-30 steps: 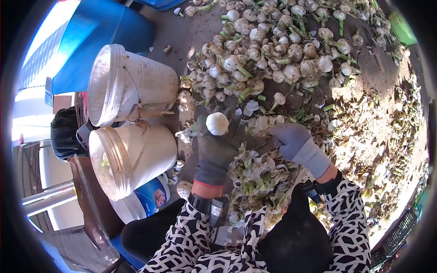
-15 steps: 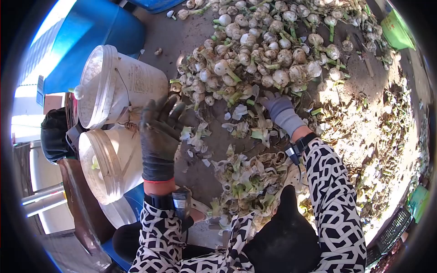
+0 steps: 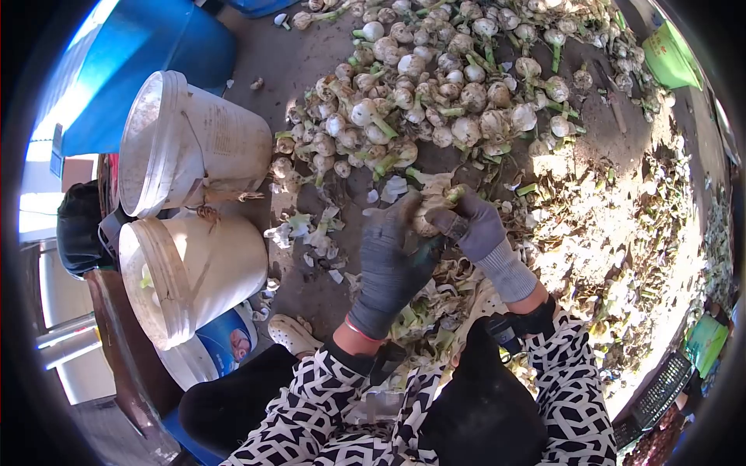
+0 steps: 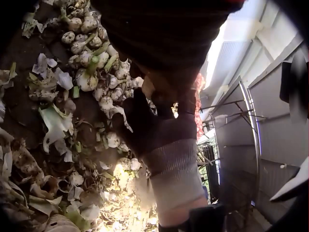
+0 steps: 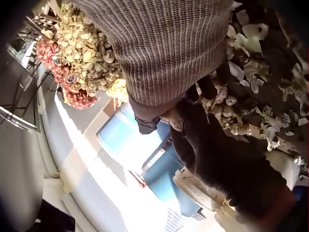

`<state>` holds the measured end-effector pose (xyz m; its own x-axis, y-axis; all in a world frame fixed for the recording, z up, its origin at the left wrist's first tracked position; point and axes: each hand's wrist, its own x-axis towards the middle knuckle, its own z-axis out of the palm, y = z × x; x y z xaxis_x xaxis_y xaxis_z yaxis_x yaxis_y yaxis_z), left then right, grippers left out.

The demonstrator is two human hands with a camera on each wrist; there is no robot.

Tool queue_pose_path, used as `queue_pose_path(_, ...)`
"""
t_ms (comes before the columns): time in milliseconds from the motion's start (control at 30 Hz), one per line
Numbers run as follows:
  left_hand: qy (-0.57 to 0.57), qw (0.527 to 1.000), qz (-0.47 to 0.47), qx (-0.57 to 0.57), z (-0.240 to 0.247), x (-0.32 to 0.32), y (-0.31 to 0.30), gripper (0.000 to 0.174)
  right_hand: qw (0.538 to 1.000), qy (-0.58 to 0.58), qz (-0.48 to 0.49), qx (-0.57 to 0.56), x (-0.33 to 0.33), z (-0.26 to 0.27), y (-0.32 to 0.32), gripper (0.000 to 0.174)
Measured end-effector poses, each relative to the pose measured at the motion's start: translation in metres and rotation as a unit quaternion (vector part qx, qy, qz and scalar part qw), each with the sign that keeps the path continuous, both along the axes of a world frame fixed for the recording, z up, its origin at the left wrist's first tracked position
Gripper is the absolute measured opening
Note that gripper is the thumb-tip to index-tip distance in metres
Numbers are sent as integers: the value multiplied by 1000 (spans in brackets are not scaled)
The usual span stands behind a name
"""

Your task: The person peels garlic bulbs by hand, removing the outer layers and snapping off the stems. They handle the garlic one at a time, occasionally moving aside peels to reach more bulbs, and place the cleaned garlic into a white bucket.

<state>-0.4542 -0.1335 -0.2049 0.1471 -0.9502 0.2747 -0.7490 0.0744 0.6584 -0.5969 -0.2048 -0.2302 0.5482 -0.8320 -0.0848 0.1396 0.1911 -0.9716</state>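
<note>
A garlic bulb (image 3: 426, 220) with loose papery skin and a short stem is between both gloved hands, above the peelings pile. My left hand (image 3: 392, 256), in a dark grey glove, grips it from the left. On the other side, the thumb and fingers of my right hand (image 3: 483, 231), in a lighter grey glove with a ribbed cuff, pinch its skin near the stem end. The right wrist view shows only a sliver of the bulb (image 5: 173, 118) between the gloves. In the left wrist view, the right hand (image 4: 166, 128) is mostly in shadow.
A large heap of unpeeled garlic (image 3: 466, 101) lies ahead. Two white buckets (image 3: 225, 140) lean at the left beside a blue tub (image 3: 167, 78). Peelings (image 3: 439, 303) pile up near the knees. Dry leaves (image 3: 622, 233) cover the right side; a green basin (image 3: 672, 58) sits beyond.
A peeled white bulb was on the left hand, then was seen at the upper bucket's mouth. The right hand reached to the heap; both hands now meet at another, unpeeled bulb.
</note>
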Motion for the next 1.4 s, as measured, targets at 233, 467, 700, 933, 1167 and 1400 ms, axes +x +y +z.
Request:
queue_pose_path(233,400,915,8,55,0,-8,11,80,989,101,8,106,-16,5,10,17)
queue_pose_path(467,610,762,68,206,1,7,12,61,985,137,74,-69,-31,31,18,18)
queue_pose_path(700,465,848,46,251,1,7,-1,43,872,-208,53,441,-31,-4,46,37)
queue_pose_path(933,548,780,-29,302,20,10,31,49,946,203,158,-198,-48,-5,31,25)
queue_pose_path(1167,679,679,25,278,22,23,31,32,852,434,54,-286,-102,-36,26,28)
queue_pose_path(1400,665,719,13,201,13,2,27,32,912,361,139,-140,-50,30,40,46)
